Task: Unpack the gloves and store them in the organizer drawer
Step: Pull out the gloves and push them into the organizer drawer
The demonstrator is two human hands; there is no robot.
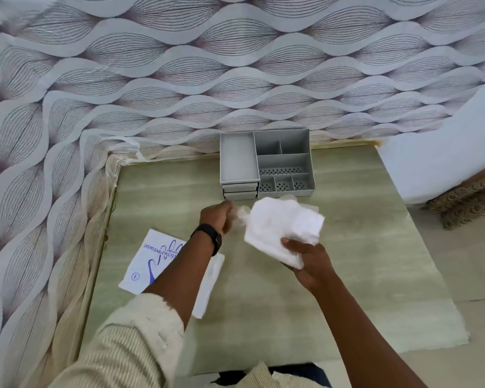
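A folded stack of thin white plastic gloves (pixel 283 228) is held above the middle of the table. My right hand (pixel 311 264) grips its near lower corner from below. My left hand (pixel 217 217), with a black watch on the wrist, pinches the stack's crumpled left end. The empty white glove packet (pixel 147 261) with blue print lies flat on the table at the left, partly under my left forearm. The grey organizer (pixel 284 163) stands at the table's far edge, its top drawer (pixel 238 161) pulled out and empty.
The greenish table (pixel 347 261) is set into a corner, with patterned wallpaper on the back and left walls. Two closed drawers (pixel 240 191) sit under the open one. A white surface and a patterned object stand off the table at the right.
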